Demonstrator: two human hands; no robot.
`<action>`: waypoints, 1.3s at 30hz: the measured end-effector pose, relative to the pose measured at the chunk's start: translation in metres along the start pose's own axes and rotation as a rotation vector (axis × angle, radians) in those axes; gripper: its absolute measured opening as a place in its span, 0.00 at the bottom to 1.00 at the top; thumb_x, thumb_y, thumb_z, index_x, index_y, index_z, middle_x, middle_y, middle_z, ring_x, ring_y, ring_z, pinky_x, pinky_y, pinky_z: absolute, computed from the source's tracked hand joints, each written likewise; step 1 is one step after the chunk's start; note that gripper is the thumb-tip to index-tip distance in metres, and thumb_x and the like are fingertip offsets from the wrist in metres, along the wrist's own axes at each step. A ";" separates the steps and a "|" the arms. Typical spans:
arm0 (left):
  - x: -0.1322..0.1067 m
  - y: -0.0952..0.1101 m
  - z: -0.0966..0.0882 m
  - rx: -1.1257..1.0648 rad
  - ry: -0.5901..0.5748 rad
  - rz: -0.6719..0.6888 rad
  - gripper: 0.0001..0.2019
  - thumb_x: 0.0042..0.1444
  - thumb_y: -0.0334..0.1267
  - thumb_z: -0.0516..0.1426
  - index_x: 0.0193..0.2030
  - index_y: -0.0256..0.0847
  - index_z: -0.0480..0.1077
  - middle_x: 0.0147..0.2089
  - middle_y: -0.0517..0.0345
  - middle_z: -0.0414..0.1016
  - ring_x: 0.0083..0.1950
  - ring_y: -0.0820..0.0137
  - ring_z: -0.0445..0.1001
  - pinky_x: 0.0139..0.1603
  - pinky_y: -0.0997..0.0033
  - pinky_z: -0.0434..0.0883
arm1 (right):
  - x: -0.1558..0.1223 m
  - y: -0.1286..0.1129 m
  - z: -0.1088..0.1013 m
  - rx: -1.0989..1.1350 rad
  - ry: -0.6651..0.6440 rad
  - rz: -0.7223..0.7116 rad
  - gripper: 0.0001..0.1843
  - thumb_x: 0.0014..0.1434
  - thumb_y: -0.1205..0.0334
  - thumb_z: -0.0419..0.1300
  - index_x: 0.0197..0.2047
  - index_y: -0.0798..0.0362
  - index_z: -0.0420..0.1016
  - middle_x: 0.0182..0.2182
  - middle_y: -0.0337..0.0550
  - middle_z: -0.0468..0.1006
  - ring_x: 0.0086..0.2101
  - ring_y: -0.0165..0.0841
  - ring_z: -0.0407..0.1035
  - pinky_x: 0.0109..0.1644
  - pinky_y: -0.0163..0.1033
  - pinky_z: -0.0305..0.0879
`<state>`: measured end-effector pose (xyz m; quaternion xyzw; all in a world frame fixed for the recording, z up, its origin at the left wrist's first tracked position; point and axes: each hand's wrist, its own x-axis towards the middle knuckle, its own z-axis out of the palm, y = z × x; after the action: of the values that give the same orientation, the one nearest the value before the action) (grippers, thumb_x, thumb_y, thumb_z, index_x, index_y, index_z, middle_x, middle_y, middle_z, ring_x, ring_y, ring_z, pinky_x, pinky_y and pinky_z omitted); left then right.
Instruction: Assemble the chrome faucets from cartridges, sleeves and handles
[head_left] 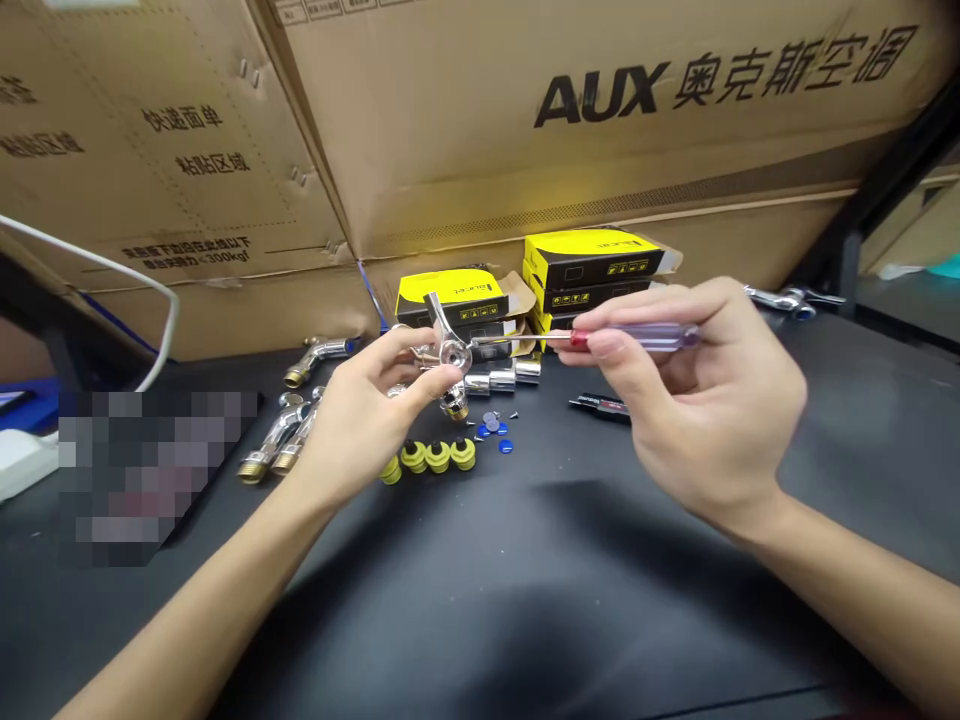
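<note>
In the head view, my left hand [375, 410] is closed around a chrome faucet [454, 352], its lever handle pointing up and its brass threaded end down. My right hand [712, 410] grips a screwdriver [645, 338] with a clear purple and red handle. Its shaft points left, and the tip is close to the faucet's round hub; I cannot tell whether a screw sits on it. Below the faucet lie several yellow cartridges [437, 456] with black tops, some blue caps [505, 446] and small screws [514, 415].
More chrome faucets [274, 440] lie at the left, and another faucet [795, 300] at the far right. Yellow-black boxes [592, 255] stand behind, before large cardboard cartons [600, 150]. Chrome sleeves [501, 380] and a black marker [600, 405] rest on the dark table [480, 600].
</note>
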<state>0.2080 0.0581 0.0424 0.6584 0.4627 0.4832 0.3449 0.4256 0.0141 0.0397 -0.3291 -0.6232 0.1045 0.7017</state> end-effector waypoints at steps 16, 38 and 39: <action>0.000 0.002 0.002 -0.027 0.034 -0.029 0.21 0.49 0.50 0.70 0.47 0.45 0.78 0.48 0.53 0.84 0.48 0.60 0.81 0.54 0.58 0.77 | -0.008 0.002 0.007 0.082 -0.099 -0.103 0.11 0.60 0.70 0.68 0.42 0.48 0.73 0.41 0.41 0.81 0.42 0.35 0.80 0.47 0.43 0.81; 0.000 0.003 0.003 -0.060 0.036 -0.038 0.20 0.49 0.50 0.70 0.47 0.44 0.78 0.46 0.53 0.85 0.48 0.59 0.82 0.55 0.57 0.77 | -0.008 0.002 0.006 0.054 -0.113 -0.152 0.12 0.59 0.71 0.68 0.41 0.48 0.71 0.41 0.41 0.81 0.41 0.35 0.80 0.45 0.45 0.80; 0.000 0.003 0.003 -0.053 0.034 -0.037 0.20 0.50 0.50 0.70 0.47 0.44 0.78 0.46 0.53 0.84 0.49 0.59 0.82 0.55 0.57 0.77 | -0.008 0.002 0.005 0.048 -0.122 -0.162 0.12 0.59 0.71 0.69 0.41 0.48 0.71 0.41 0.41 0.81 0.42 0.36 0.80 0.45 0.45 0.80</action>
<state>0.2115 0.0569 0.0438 0.6319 0.4675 0.5003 0.3631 0.4194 0.0130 0.0323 -0.2537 -0.6867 0.0820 0.6763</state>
